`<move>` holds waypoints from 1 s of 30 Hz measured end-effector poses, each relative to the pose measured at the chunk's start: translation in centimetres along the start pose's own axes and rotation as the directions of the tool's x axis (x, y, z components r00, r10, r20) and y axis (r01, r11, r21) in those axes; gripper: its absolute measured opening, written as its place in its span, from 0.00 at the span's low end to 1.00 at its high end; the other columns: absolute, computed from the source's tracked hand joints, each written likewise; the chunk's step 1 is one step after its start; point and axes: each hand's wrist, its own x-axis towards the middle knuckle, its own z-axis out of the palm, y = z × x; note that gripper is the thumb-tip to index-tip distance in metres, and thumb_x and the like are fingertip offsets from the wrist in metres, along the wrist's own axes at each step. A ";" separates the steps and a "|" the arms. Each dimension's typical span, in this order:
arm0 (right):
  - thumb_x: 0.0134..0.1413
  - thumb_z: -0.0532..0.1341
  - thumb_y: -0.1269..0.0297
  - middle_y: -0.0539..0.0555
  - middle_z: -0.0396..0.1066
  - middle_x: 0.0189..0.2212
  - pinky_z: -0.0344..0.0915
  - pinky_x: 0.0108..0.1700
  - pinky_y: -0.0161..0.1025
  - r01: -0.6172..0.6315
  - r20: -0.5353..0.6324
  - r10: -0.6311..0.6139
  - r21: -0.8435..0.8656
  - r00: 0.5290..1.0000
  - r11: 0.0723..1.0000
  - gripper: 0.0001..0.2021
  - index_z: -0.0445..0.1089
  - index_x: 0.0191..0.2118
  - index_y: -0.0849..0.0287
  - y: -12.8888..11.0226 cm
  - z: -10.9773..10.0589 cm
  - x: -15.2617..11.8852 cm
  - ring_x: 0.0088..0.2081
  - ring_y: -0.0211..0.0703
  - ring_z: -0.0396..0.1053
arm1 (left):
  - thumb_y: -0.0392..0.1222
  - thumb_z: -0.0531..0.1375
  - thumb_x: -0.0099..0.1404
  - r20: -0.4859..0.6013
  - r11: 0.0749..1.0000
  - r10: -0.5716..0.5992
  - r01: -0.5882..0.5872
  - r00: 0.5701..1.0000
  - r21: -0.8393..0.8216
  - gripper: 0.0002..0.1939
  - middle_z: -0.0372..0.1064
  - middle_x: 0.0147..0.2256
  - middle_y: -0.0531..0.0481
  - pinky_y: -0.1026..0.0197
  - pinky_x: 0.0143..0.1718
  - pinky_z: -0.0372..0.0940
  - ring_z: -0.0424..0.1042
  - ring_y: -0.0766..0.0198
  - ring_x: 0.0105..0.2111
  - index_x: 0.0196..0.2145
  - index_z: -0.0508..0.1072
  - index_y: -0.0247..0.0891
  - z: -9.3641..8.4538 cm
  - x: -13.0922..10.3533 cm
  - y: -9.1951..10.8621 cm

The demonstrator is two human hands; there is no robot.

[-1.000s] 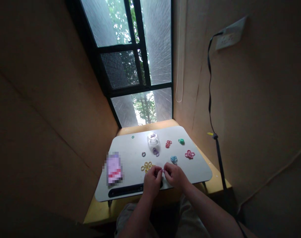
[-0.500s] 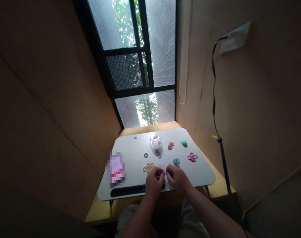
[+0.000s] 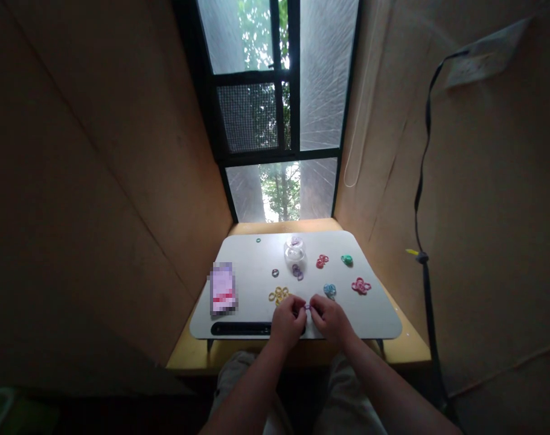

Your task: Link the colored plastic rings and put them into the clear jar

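Observation:
My left hand (image 3: pixel 287 321) and my right hand (image 3: pixel 331 319) meet over the front of the white table (image 3: pixel 252 308), fingers pinched together. Between their fingertips stretches a small pale purple hair tie (image 3: pixel 308 307), mostly covered by the fingers. Yellow hair ties (image 3: pixel 280 295) lie just beyond my left hand, partly hidden by it. Past my right hand is a little heap of blue hair ties (image 3: pixel 329 290). A few purple hair ties (image 3: pixel 297 272) rest by the clear jar (image 3: pixel 295 254).
Red hair ties (image 3: pixel 322 261), green ones (image 3: pixel 347 260) and pink ones (image 3: pixel 361 286) lie in groups on the right. A dark tie (image 3: pixel 275 273) lies left of the jar. A purple packet (image 3: pixel 223 289) is at the left, near a black slot (image 3: pixel 241 328) along the front edge.
The camera view has shifted, so the table appears slightly higher and further right. Both hands stay together, pinching the small hair tie.

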 end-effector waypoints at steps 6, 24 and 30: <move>0.54 0.53 0.69 0.47 0.63 0.23 0.55 0.32 0.34 -0.012 0.008 0.012 0.004 1.000 1.000 0.06 0.61 0.27 0.56 -0.1 -0.2 0.0 0.27 0.38 0.62 | 0.38 0.57 0.59 0.045 0.995 -0.028 0.024 0.999 0.097 0.04 0.67 0.25 0.54 0.64 0.31 0.57 0.65 0.67 0.27 0.29 0.70 0.38 -0.1 0.0 0.6; 0.55 0.53 0.67 0.48 0.65 0.23 0.54 0.31 0.34 -0.018 -0.023 0.018 0.000 1.000 1.000 0.06 0.62 0.28 0.56 0.0 -0.2 0.1 0.27 0.38 0.63 | 0.43 0.57 0.62 0.087 0.993 -0.046 0.036 0.995 0.111 0.07 0.70 0.28 0.52 0.63 0.32 0.58 0.67 0.65 0.29 0.31 0.71 0.38 0.0 0.1 0.4; 0.53 0.53 0.68 0.47 0.65 0.22 0.54 0.30 0.33 -0.021 -0.038 0.021 -0.003 0.999 1.000 0.05 0.63 0.28 0.56 -0.1 -0.2 0.0 0.26 0.37 0.63 | 0.43 0.57 0.62 0.096 0.996 -0.038 0.031 0.995 0.081 0.07 0.71 0.28 0.52 0.63 0.32 0.58 0.68 0.66 0.28 0.31 0.72 0.38 -0.1 0.1 0.4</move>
